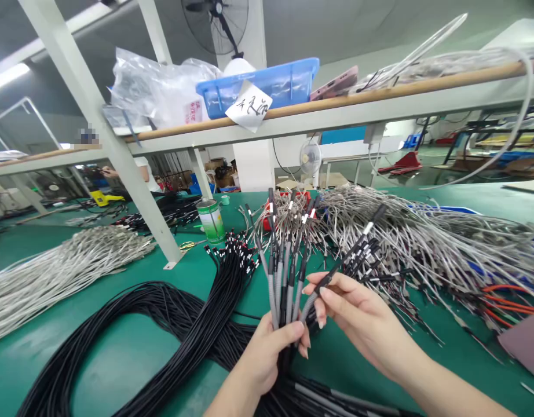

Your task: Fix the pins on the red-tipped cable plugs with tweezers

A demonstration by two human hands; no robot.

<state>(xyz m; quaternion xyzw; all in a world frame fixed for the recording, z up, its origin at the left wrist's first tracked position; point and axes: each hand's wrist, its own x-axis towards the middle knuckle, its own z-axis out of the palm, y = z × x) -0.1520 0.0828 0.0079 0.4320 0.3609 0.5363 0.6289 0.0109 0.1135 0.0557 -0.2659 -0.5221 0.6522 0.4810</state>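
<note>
My left hand is wrapped round a bundle of grey-sleeved black cables, whose ends fan upward with white labels. In my right hand, thumb and fingers pinch one cable of the same kind, which leans up to the right, apart from the others; its lower end runs into the bundle by my left hand. Below my hands, more grey-and-black cables lie on the green table. A long coil of thin black cables lies to the left, its labelled ends close to the bundle.
Grey wires are heaped at the right, more white wires at the left. A green can stands behind, near a shelf post. Overhead, the shelf holds a blue bin. A person is far left.
</note>
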